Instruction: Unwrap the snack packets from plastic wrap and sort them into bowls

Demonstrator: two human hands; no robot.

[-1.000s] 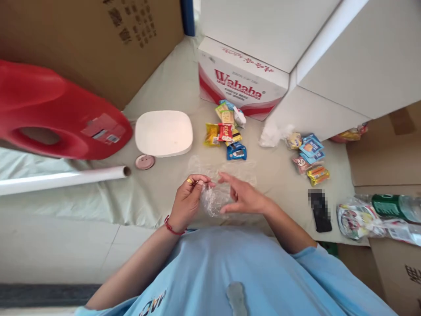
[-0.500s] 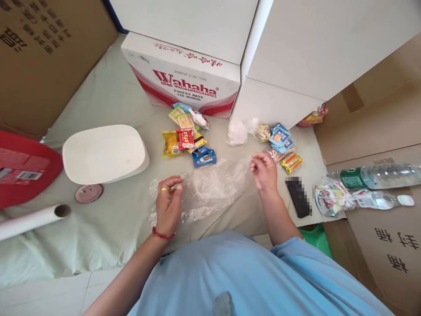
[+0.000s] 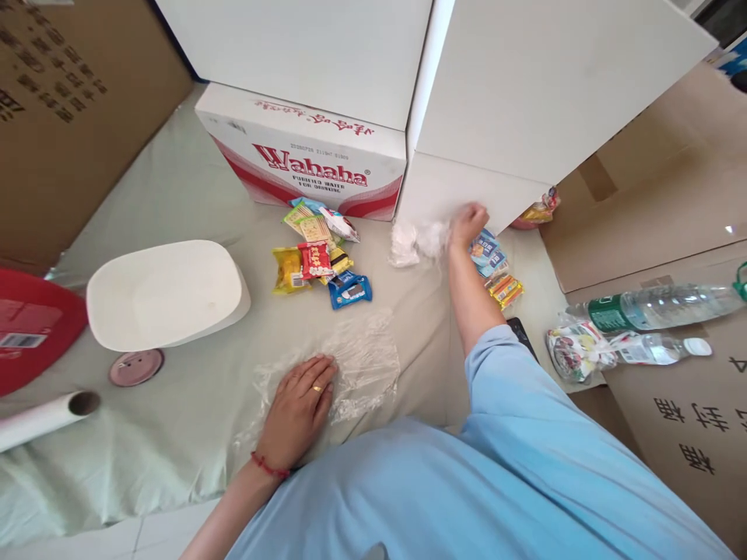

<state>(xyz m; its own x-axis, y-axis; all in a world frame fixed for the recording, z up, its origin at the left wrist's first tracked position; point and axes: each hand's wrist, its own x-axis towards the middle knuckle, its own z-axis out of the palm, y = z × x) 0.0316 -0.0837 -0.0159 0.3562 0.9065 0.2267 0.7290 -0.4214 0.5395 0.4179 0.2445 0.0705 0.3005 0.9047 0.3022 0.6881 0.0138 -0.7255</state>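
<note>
My left hand lies flat with its fingers stretched out on a thin clear plastic bag, pressing it to the cloth. My right hand is stretched far forward, slightly blurred, at the foot of the white panel. Its fingers look curled shut; what is in them, if anything, is hidden. Just left of it sits crumpled, whitish clear plastic. Blue snack packets and a yellow-orange packet lie beside my right forearm, which partly covers that group. A second pile of snack packets lies in the middle.
At left stand a white plastic tub, a pinkish round lid, a cardboard tube and a red container. Behind the snacks is a Wahaha carton. Right: a dark phone-like object, water bottles and cardboard.
My right hand has moved forward from beside the clear bag to the crumpled plastic. My left hand has lowered and flattened onto the bag. The view has shifted slightly.
</note>
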